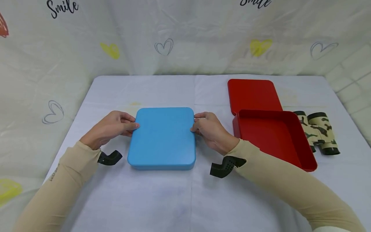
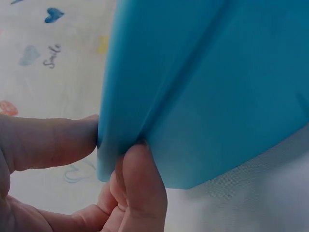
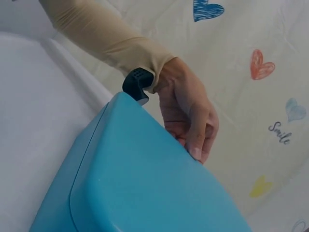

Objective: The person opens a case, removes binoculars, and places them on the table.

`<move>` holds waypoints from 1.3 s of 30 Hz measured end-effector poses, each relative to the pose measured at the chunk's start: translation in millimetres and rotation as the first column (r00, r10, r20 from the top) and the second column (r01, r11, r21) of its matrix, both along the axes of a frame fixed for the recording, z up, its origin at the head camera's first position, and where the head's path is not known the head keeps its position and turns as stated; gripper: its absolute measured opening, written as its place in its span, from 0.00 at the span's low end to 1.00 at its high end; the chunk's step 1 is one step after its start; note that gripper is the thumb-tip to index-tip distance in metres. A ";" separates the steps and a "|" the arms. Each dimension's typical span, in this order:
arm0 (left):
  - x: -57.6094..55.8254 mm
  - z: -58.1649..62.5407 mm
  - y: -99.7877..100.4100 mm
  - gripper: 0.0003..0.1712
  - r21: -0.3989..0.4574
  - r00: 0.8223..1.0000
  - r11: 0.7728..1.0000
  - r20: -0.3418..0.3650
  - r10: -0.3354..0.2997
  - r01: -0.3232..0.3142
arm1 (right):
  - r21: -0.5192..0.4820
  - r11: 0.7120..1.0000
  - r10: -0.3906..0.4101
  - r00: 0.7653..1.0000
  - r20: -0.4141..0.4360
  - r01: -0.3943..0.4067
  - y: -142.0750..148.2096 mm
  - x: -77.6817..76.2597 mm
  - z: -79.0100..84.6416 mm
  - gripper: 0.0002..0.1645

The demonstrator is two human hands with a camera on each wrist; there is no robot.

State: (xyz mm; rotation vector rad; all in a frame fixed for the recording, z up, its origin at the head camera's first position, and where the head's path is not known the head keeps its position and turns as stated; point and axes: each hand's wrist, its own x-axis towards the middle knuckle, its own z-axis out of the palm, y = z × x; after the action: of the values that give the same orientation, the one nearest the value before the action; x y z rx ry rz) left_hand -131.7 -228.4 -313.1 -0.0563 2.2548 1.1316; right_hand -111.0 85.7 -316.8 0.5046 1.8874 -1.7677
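A light blue rectangular box (image 3: 60, 195) with its lid (image 1: 163, 137) on sits on the white table in the head view. My left hand (image 1: 116, 127) pinches the lid's left edge. In the left wrist view the thumb (image 2: 53, 142) presses the outer face and a fingertip (image 2: 140, 159) reaches under the rim, at the seam. On the opposite side, my right hand (image 1: 210, 130) grips the lid's right edge with the thumb at the top corner; its other fingers are partly hidden. The right wrist view shows the seam between lid and box as a thin line.
To the right stands an uncovered red box (image 1: 272, 135), with its red lid (image 1: 255, 95) lying behind it. Camouflage-patterned binoculars (image 1: 321, 130) lie beside the red box. My right forearm passes in front of that box. A patterned white curtain (image 1: 185, 38) hangs behind the table.
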 end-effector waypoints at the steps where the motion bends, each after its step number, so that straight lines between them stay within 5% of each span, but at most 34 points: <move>1: 0.2 0.3 0.4 0.31 0.002 1.000 1.000 0.000 0.002 -0.002 | 0.007 1.000 0.004 1.000 -0.002 -0.004 0.0 0.1 0.8 0.38; 14: -3.7 1.4 9.1 0.32 -0.019 0.998 0.998 0.007 0.055 -0.055 | 0.091 0.995 0.051 0.999 -0.005 -0.051 5.0 -1.1 4.8 0.40; 39: -5.2 -0.2 5.6 0.31 0.015 1.000 1.000 0.011 0.011 -0.011 | 0.059 0.996 0.071 0.997 -0.027 -0.070 16.7 2.0 0.2 0.40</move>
State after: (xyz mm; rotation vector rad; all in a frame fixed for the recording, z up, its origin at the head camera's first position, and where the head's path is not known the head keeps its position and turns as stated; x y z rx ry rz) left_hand -136.9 -222.8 -313.2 -0.0683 2.2383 1.1515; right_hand -108.9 102.4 -316.6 0.4300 1.9571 -1.6878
